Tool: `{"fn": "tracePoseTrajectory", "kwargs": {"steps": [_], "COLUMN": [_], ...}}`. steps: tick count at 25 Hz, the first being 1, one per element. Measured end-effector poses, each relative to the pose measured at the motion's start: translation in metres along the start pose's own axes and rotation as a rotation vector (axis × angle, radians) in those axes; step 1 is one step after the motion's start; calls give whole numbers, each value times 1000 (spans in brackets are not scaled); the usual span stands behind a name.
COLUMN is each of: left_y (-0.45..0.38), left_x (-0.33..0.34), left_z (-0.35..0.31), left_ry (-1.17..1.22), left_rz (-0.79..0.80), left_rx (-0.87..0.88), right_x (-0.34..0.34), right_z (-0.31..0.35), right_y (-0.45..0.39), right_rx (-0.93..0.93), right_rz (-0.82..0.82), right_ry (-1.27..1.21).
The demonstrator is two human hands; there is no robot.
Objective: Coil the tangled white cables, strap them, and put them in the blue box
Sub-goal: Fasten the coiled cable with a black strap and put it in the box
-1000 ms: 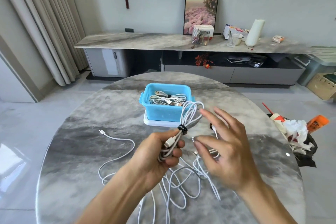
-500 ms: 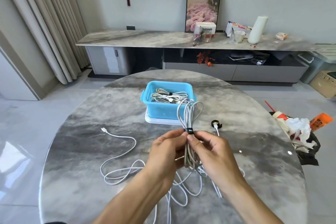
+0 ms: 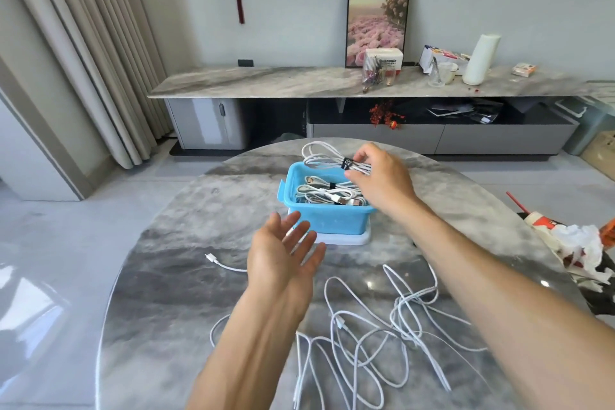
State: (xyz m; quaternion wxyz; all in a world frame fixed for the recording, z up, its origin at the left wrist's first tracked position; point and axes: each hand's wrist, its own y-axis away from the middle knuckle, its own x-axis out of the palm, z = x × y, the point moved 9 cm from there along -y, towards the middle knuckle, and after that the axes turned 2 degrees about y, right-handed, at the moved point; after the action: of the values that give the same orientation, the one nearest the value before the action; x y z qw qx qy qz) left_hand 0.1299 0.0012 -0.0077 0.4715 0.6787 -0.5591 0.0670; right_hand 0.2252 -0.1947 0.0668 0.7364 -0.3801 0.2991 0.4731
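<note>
Nearest on the grey marbled counter [image 3: 159,276], a loose tangle of white cables [image 3: 382,329] was spread in overlapping loops, mostly near and to the right, with one strand running left to a small white plug [image 3: 210,257] lying apart from the heap. The cables were thin, some smooth and some with a braided look, and none in this heap was tied.

Above the counter, just near of the box, the left hand [image 3: 283,253] was held palm up with its fingers [image 3: 301,236] straight and spread; nothing was held in it.

Farther back, the blue box [image 3: 329,221] was seen standing on a white lid-like tray [image 3: 352,239]. Inside it, coiled white cables [image 3: 329,193] were laid, one bound by a dark strap, with metal plug ends showing at the near side.

Over the far rim of the box, a coiled white bundle [image 3: 327,158] was held by the right hand [image 3: 382,176], its fingers [image 3: 362,155] and thumb pinched round the coil at a black strap [image 3: 347,163]. The bundle's loops were stretched out to the left of the hand, above the box and not yet resting in it.
</note>
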Motion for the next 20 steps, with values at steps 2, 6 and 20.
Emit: {"fn": "tracePoseTrajectory", "kwargs": {"steps": [2, 6, 20], "left_y": [-6, -15, -13], "left_x": [-2, -8, -8], "left_z": [-12, -25, -19], "left_ry": [32, 33, -79], "left_rz": [-13, -95, -35], "left_rx": [21, 51, 77], "right_x": [22, 79, 133], "right_z": [1, -5, -28], "right_y": [-17, -23, -18], "right_rx": [-96, -252, 21], "right_rz": [2, 200, 699], "right_ry": [156, 429, 436]}}
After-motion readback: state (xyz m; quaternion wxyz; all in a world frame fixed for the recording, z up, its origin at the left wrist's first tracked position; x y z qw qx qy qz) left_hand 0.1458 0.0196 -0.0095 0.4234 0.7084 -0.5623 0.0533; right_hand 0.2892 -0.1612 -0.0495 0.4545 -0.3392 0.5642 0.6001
